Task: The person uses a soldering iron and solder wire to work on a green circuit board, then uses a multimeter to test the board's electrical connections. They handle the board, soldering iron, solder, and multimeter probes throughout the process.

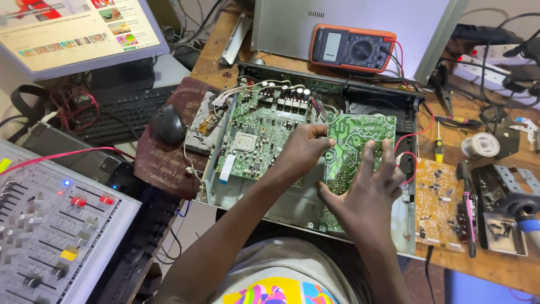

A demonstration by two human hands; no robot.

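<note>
- Far to the left of the open grey metal chassis [292, 205] lies a grey audio mixing console with rows of sliders and red buttons [50, 225], and above it a black computer keyboard [126, 115] under a lit flat monitor [79, 28]
- Just left of the chassis a black computer mouse [169, 124] rests on a dark red cloth pad [160, 163]
- Inside the chassis, on its left half, sits a large green main circuit board with a square chip [253, 135]
- Our left hand [301, 152] is closed on the left edge of the smaller green printed circuit board [354, 146], thumb over its top corner
- We hold that smaller board tilted above the right half of the chassis; our right hand [365, 194] grips its lower right edge with fingers spread over the face
- We judge the board light and stiff yet fragile, with sharp solder points, so the bare edges are the place to hold it
- Behind the chassis an orange-cased digital multimeter [351, 49] lies on a grey lid
- Right of the chassis lies a brown single-sided circuit board [439, 202], then a soldering iron stand [503, 214]
</note>
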